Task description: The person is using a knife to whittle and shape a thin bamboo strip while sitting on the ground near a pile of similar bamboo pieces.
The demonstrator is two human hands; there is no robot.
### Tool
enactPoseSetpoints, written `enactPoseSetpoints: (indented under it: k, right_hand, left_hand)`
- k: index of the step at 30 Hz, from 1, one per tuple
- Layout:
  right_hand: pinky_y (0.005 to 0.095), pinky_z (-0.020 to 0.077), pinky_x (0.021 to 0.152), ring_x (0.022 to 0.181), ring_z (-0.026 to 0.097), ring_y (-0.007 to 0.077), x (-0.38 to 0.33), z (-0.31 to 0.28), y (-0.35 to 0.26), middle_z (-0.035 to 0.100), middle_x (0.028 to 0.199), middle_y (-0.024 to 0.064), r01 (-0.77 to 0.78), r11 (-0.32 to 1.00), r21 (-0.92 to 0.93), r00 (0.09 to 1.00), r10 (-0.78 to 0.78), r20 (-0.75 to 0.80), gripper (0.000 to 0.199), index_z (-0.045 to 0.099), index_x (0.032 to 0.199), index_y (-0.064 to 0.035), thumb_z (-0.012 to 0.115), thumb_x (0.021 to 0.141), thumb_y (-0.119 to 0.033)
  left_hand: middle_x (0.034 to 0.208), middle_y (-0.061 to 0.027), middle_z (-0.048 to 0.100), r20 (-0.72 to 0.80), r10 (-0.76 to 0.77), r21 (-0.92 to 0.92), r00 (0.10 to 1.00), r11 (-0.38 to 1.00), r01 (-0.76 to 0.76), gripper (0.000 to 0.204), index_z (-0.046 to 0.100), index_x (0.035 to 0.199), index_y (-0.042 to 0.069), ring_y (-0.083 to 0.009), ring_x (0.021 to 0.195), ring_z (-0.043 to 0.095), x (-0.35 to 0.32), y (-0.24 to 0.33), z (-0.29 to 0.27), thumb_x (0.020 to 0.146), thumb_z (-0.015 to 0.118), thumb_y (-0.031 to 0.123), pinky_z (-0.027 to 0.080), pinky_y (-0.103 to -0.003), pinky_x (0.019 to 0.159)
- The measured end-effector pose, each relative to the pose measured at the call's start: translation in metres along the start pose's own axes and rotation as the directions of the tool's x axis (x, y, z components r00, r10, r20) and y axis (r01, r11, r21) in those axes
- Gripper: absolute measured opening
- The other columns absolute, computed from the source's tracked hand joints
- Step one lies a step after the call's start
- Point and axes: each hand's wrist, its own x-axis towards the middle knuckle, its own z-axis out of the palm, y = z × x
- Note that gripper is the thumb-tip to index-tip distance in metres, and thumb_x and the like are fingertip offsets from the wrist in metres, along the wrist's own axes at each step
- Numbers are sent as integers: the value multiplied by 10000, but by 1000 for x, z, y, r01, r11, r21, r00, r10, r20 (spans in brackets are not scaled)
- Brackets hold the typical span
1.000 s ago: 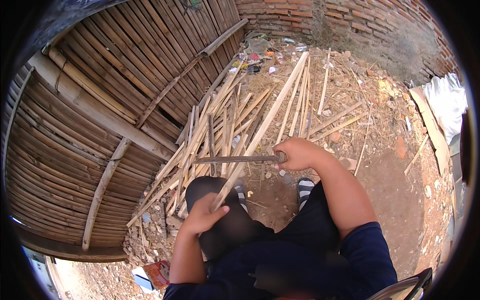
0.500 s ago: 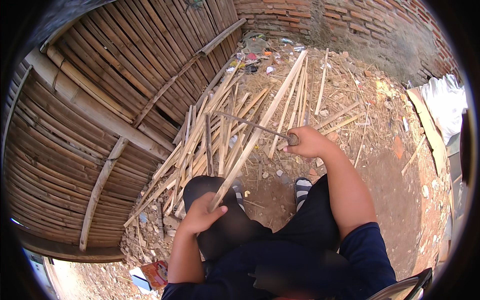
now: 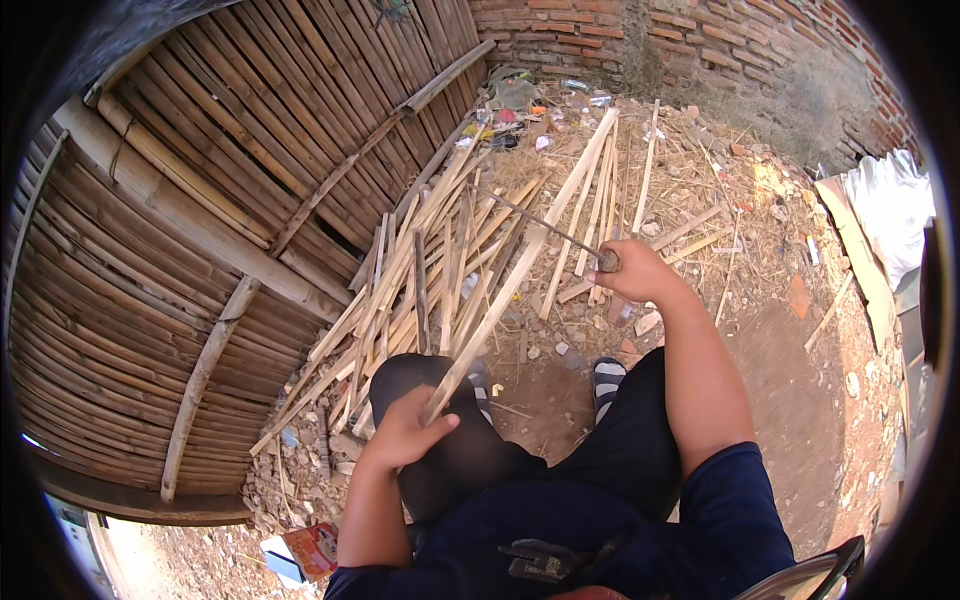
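My left hand (image 3: pixel 410 430) is closed round the near end of a long pale bamboo strip (image 3: pixel 522 262), beside my left knee. From there the strip slants away to the far right, across other strips. My right hand (image 3: pixel 637 272), out in front of my right knee, grips the short handle of a machete (image 3: pixel 565 236). Its narrow dark blade points to the upper left and crosses the strip about halfway along. Whether the edge touches the strip, I cannot tell. Left of the held strip lies a loose pile of similar strips (image 3: pixel 400 300).
A bamboo-slat wall (image 3: pixel 230 130) stands close on the left and a brick wall (image 3: pixel 720 50) at the back. Litter and straw cover the far ground. A white sack (image 3: pixel 890 200) and a board (image 3: pixel 860 260) are at the right.
My right hand has moved a little farther away and to the right with the machete, so its blade crosses the strip farther out. The left hand keeps its grip on the strip.
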Motion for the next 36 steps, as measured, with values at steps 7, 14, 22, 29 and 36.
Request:
enactPoseSetpoints:
  k: [7,14,22,29,36]
  right_hand:
    - [465,538,851,955,701,392,-13,7,-41,711,940,250,116,992,-46,968,-102,229,486,696,1126,-8,815,822,-369]
    - [474,541,877,989,693,411,-12,29,-53,720,971,231,297,950,-100,906,-248,343,508,702,1188,-53,809,819,-386]
    - [458,532,913,1047,682,407,-2,1,-5,705,1049,281,10,1000,-4,999,-10,37,547,695,1188,5,810,819,-382]
    - [444,536,862,945,704,389,-10,9,-30,720,971,247,117,993,-22,981,-112,159,545,689,1182,-3,831,815,-379]
    - [475,533,810,893,691,409,-11,33,-39,697,861,227,328,942,-77,921,-301,247,482,701,1109,-33,811,823,-405]
  left_hand:
    - [914,-86,643,31,-75,-79,997,994,78,394,648,1135,-4,-172,855,586,-1,4,0,893,780,277,489,-331,777]
    - [901,-85,638,12,-62,-54,998,997,62,399,646,1131,-8,-167,850,580,-2,0,0,894,778,284,484,-330,766]
    - [883,-100,637,6,-44,-21,999,999,44,391,648,1111,4,-186,825,586,0,0,2,882,781,292,486,-347,759]
    - [896,-90,639,2,-49,-41,999,998,49,391,651,1126,4,-178,837,586,-1,1,2,887,781,285,487,-337,764]
    - [888,-82,635,4,-54,-59,999,997,54,390,651,1117,4,-173,831,582,-2,1,1,894,778,297,486,-335,757]
